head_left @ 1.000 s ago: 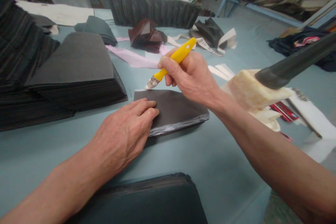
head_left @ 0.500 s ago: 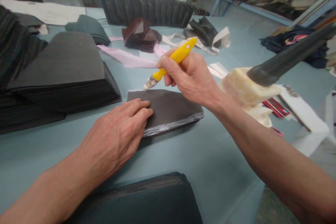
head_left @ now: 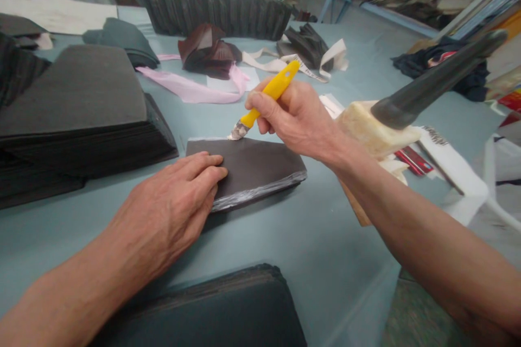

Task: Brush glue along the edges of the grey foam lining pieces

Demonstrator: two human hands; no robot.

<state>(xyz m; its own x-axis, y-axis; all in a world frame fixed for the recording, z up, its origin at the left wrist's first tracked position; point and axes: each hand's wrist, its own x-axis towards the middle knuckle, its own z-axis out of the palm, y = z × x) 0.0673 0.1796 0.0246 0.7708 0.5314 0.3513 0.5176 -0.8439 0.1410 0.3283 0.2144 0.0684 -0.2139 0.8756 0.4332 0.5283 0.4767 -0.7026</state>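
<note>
A small stack of dark brown sheets [head_left: 260, 165] lies on the blue-grey table, with whitish coating smeared along its near and far edges. My left hand [head_left: 179, 195] rests flat on the stack's left part, fingers stretched out over the top sheet. In my right hand [head_left: 288, 114], thumb and fingers grip a paintbrush [head_left: 280, 81] by its yellow handle. The brush's bristles are caked in white and touch the far edge of the stack. My left palm covers the stack's near left corner.
Large dark stacks stand at left [head_left: 81, 92], at the back [head_left: 215, 8] and near the front edge [head_left: 211, 314]. A mallet-like block with a black handle [head_left: 431, 87] stands right of my right wrist. Behind lie a brown bundle [head_left: 209, 51] and a pink strip [head_left: 191, 87].
The brush has moved slightly right along the far edge and lowered onto it. My left hand stays pressed on the stack. The whole view has shifted a little, things appearing further left.
</note>
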